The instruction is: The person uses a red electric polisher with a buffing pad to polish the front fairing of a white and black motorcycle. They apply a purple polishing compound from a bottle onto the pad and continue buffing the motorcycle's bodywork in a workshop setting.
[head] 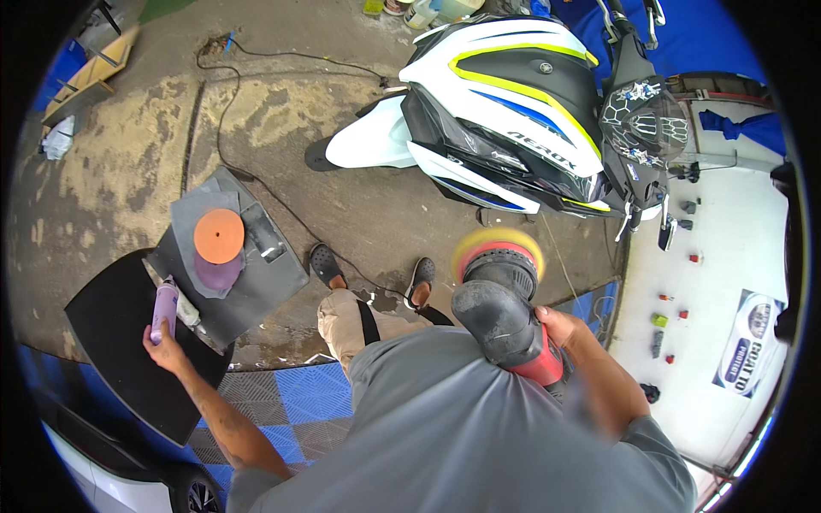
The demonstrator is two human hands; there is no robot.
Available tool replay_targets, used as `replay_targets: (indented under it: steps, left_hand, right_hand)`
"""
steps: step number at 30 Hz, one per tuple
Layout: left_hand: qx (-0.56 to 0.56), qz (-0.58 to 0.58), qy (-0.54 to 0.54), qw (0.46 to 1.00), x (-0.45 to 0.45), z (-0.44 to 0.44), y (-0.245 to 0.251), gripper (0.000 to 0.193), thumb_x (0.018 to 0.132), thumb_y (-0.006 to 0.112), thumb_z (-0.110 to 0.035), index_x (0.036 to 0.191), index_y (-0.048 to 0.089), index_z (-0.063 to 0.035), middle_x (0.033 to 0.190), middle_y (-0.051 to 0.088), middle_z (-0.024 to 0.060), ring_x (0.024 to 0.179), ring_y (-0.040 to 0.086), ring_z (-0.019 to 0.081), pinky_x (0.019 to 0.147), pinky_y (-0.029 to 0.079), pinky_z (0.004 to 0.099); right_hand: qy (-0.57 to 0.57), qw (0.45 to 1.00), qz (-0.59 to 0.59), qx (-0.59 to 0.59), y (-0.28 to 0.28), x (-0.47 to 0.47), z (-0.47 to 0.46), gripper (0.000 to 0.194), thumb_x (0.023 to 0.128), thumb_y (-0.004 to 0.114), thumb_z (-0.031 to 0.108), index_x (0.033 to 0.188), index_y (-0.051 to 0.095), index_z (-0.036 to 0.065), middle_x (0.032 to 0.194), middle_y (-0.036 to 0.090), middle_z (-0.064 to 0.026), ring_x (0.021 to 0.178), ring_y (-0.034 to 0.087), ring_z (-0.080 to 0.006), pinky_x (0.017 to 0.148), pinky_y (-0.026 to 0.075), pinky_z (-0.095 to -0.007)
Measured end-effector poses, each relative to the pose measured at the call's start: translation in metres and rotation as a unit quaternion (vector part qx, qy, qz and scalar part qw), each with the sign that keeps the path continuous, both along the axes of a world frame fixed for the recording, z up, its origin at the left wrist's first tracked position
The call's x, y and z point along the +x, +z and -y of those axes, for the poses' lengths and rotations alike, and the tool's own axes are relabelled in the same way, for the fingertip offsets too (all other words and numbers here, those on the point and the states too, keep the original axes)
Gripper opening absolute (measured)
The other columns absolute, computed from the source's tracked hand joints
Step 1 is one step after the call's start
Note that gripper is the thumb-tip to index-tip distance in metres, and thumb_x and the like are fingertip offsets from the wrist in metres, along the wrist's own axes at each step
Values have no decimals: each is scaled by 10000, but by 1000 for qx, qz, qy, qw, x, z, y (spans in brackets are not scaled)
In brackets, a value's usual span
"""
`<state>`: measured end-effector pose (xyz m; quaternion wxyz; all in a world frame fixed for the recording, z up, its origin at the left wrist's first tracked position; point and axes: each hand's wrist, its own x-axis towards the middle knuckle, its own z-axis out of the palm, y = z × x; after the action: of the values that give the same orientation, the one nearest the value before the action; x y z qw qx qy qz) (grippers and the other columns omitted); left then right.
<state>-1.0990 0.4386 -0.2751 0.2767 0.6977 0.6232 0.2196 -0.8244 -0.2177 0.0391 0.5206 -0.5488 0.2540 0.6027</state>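
Observation:
My left hand [165, 349] is closed around a light purple bottle [165, 309], at the edge of a grey table top [269, 301]. Beside the bottle lies a whitish tube or bottle [188, 312]. An orange foam polishing pad [219, 235] rests partly over a purple pad [219, 272], both on grey sheets on that top. At my right side, my right hand [559, 326] holds a red and black power polisher [507, 320] against my shirt. Its yellow pad [500, 247] faces away from me, towards a white, black and yellow-green scooter [507, 115].
A black cord [282, 195] runs across the concrete floor near my feet. A black curved panel [141, 333] lies at the left, with part of a white car [115, 481] below it. Tools and pads hang on the white wall [712, 256] at the right. Several containers [421, 14] stand behind the scooter.

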Motion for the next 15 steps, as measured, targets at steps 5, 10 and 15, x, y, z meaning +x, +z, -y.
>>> replay_targets:
  steps: [5, 10, 15]
  left_hand:
    - [-45, 327, -176, 928, 14, 0, 197, 743, 873, 729, -193, 1500, 341, -104, 1378, 465, 148, 1253, 491, 296, 1057, 411, 445]
    - [-311, 708, -238, 587, 108, 73, 282, 796, 890, 688, -393, 1492, 303, -42, 1397, 472, 192, 1305, 470, 366, 1129, 306, 608]
    - [-475, 657, -111, 575, 230, 195, 282, 554, 906, 677, -379, 1279, 473, -24, 1115, 600, 185, 1021, 605, 308, 979, 482, 546]
  right_hand:
    - [-52, 998, 26, 31, -16, -10, 38, 977, 785, 693, 653, 1420, 427, -40, 1395, 537, -178, 1248, 557, -277, 1117, 399, -403]
    - [-133, 988, 60, 42, -23, -24, 81, 938, 785, 721, 611, 1410, 444, -30, 1365, 565, -182, 1221, 580, -282, 1104, 417, -412]
    - [-208, 969, 94, 95, -46, -30, 133, 915, 787, 728, 593, 1402, 454, -25, 1356, 573, -180, 1208, 590, -285, 1091, 432, -417]
